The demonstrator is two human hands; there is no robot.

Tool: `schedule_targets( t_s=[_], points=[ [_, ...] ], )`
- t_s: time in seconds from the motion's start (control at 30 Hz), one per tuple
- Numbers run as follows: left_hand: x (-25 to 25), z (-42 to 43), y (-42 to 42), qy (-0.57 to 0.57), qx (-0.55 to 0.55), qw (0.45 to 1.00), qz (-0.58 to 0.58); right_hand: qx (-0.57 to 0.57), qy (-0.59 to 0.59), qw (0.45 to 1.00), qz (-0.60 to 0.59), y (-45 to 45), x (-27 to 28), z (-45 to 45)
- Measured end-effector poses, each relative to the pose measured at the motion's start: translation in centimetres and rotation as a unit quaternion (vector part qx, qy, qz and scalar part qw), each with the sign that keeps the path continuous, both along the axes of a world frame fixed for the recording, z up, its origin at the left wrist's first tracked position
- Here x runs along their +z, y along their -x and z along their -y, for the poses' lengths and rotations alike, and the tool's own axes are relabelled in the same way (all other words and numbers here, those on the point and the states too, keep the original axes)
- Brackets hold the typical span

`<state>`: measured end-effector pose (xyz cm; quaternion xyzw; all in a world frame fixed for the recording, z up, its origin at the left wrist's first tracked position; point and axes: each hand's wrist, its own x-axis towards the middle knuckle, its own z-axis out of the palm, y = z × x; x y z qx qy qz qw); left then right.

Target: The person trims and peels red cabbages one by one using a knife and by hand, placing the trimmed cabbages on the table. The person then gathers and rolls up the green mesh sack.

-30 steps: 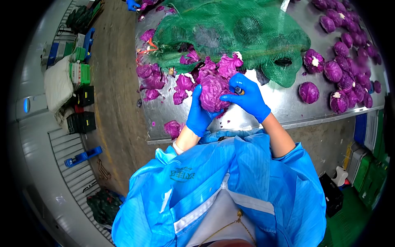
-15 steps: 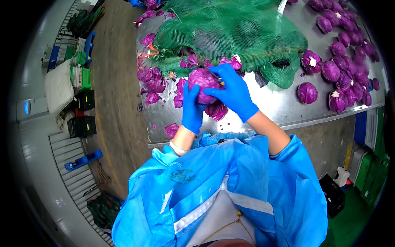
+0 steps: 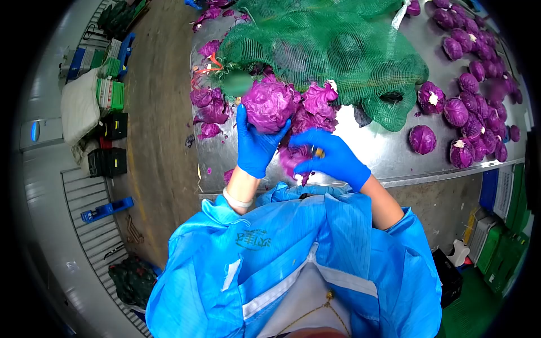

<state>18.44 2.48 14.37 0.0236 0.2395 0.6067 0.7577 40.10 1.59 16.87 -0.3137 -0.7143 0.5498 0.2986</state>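
Observation:
My left hand [image 3: 256, 147], in a blue glove, is closed round the lower side of a red cabbage [image 3: 270, 104]. Just to the right, my gloved right hand [image 3: 333, 158] has its fingers curled round a small tool [image 3: 319, 152], of which only a yellow and dark bit shows, so its kind is unclear. A blurred purple leaf [image 3: 293, 159] is by the right fingertips; whether they grip it, I cannot tell. Loose cabbage leaves [image 3: 318, 104] lie between the cabbage and the green mesh bag [image 3: 315, 53], which has round heads inside.
The metal table [image 3: 377, 160] carries many red cabbages [image 3: 472, 115] at the right. More torn leaves [image 3: 213, 110] and orange-red strings [image 3: 214, 62] lie at its left. On the floor further left are black crates [image 3: 110, 161] and green crates [image 3: 111, 94].
The right hand has come away from the cabbage, down towards me, and a leaf blurs beside its fingers. The left hand still holds the cabbage, now slightly further left and turned.

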Motion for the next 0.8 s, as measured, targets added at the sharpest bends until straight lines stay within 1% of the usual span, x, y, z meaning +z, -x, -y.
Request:
schedule_targets(
  t_s=[0.03,0.07,0.1,0.13,0.17,0.27,0.37,0.47,0.57,0.6,0.7,0.73,0.77,0.8],
  points=[
    [0.6,-0.1,-0.2,-0.008,-0.006,0.999,-0.05,-0.079,-0.011,0.997,0.006,-0.1,0.1,-0.4],
    [1.1,0.1,-0.5,-0.012,-0.015,0.995,-0.102,-0.12,-0.046,0.991,-0.026,0.2,-0.2,-1.0],
    [1.5,0.3,-0.9,-0.017,-0.027,0.988,-0.154,-0.159,-0.087,0.983,-0.014,0.8,0.6,-1.5],
    [1.5,0.4,-1.7,-0.002,-0.022,0.987,-0.156,-0.199,-0.126,0.972,-0.001,1.5,1.4,-2.0],
    [1.3,0.6,-2.2,0.0,-0.029,0.99,-0.141,-0.235,-0.197,0.952,0.014,2.1,1.6,-2.6],
    [0.6,0.9,-2.9,0.02,-0.039,0.994,-0.096,-0.229,-0.159,0.955,0.101,2.7,0.4,-3.1],
    [-0.4,1.2,-2.8,0.003,-0.053,0.984,-0.171,-0.167,-0.101,0.975,0.109,2.0,-0.5,-3.5],
    [-2.6,1.6,-2.3,0.028,-0.035,0.98,-0.192,-0.107,-0.096,0.985,0.09,1.5,-2.4,-3.3],
    [0.8,1.2,-3.4,0.129,-0.032,0.984,-0.116,0.027,-0.113,0.993,-0.027,1.2,-3.0,-2.1],
    [-1.6,0.9,-2.2,0.103,-0.036,0.994,-0.027,0.074,-0.06,0.995,-0.015,0.4,-1.8,-1.6],
    [-1.2,0.1,-1.5,0.049,-0.024,0.997,-0.049,0.042,0.061,0.993,-0.093,-1.7,-2.8,-1.5],
    [0.0,0.1,-1.5,0.063,-0.016,0.995,-0.078,0.014,0.13,0.989,-0.065,-2.5,-2.8,-1.7],
    [0.0,0.0,-1.3,0.054,-0.026,0.997,-0.058,-0.059,0.2,0.978,-0.03,-2.8,-3.3,-1.8],
    [0.0,-0.2,-1.2,0.044,-0.038,0.998,-0.037,-0.103,0.068,0.992,0.015,-2.8,-3.1,-2.2]
  ],
)
